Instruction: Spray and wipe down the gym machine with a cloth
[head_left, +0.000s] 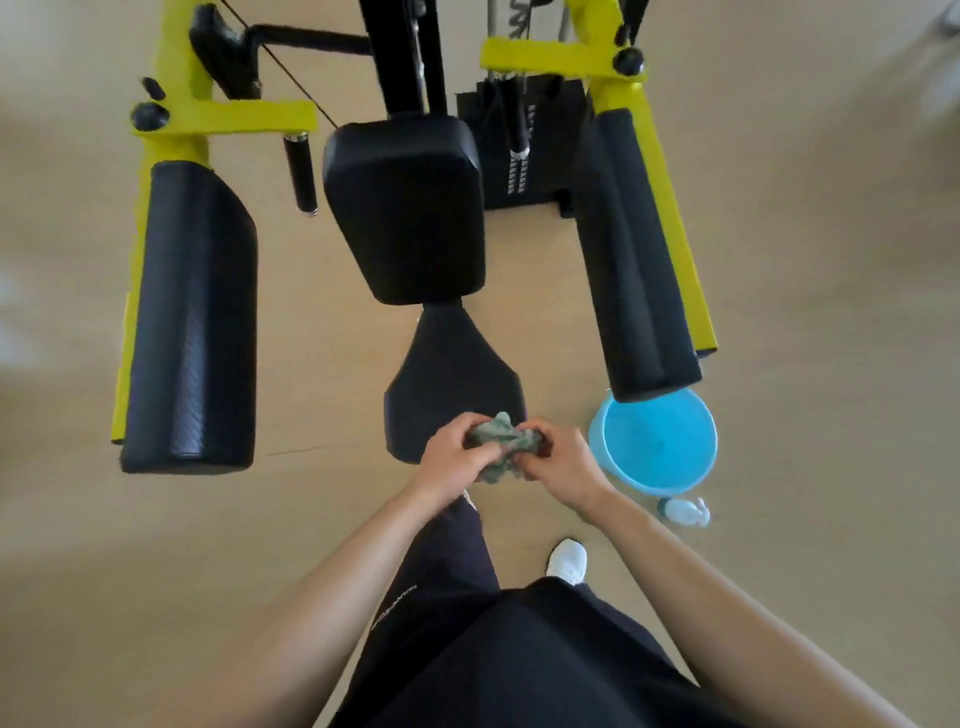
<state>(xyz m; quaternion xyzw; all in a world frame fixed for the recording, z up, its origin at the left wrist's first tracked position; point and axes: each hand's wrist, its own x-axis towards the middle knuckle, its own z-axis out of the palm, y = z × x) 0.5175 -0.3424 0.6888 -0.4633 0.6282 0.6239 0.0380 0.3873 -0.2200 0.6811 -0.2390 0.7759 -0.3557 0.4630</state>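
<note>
Both grip cloth (498, 448) | left hand (453, 457), right hand (556, 460) fingers curled, over seat (449, 374)

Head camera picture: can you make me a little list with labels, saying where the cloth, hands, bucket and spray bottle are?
Cloth: bunched, green-grey, over the front of the black seat
Left hand: grips the cloth
Right hand: grips the cloth
Bucket: blue, on the floor right of the seat
Spray bottle: lying on the floor beside the bucket
Machine: yellow frame, black pads
</note>
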